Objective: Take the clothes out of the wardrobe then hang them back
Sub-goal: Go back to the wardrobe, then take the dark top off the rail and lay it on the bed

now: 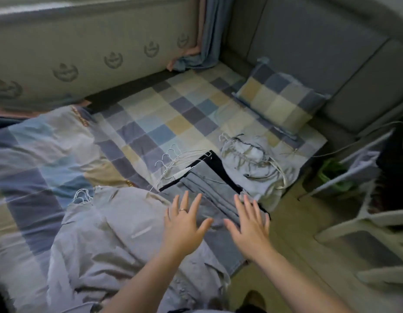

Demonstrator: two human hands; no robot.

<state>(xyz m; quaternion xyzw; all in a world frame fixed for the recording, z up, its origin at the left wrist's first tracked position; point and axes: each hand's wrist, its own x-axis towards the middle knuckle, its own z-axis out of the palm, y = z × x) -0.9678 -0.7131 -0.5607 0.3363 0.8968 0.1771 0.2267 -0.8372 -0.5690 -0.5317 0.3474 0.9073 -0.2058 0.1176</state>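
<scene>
Two hands: I see my left hand (184,224) and right hand (248,227) spread wide, each grip apart and holding nothing, over grey trousers (209,188) near the bed's (173,114) right edge, between pale shirts (119,233) and another heap (252,168) on hangers (171,163).

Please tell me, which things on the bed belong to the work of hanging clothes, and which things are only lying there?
For the job:
- grey trousers under the open left hand and right hand
- light grey shirt
- pale clothes pile
- wire hangers

Only lying about:
- checked pillow
- checked bedsheet
- curtain
</scene>
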